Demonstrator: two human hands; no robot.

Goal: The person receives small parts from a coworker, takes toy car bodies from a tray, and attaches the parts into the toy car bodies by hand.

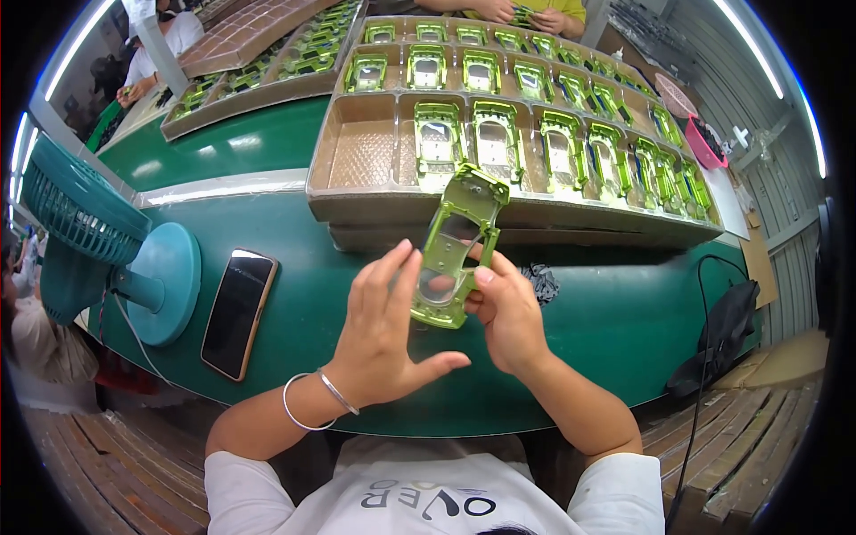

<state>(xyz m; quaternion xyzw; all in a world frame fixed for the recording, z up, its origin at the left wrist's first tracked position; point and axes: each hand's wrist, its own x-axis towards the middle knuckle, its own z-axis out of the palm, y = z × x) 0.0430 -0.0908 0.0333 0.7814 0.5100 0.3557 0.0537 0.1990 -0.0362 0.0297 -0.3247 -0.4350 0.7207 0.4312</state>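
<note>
Right hand (510,312) pinched the shell (444,260) at its right edge, thumb against fingers (501,263), above the surface (571,357), before the tray (392,208). Left hand (379,325) open beside it, thumb spread; contact unclear. Judged risk: one-sided grip might have let the shell twist and drop.

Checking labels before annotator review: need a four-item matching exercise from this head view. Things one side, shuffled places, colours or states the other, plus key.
Things
1. Smartphone
2. Desk fan
3. Nearest car-shaped shell
4. Silver bangles

Places, colours, states
A. Around the left wrist
B. Lying flat on the tabletop, screen dark
C. Teal, with a round base
D. Lime green, held in the right hand

Pairs: 1-B, 2-C, 3-D, 4-A
</note>
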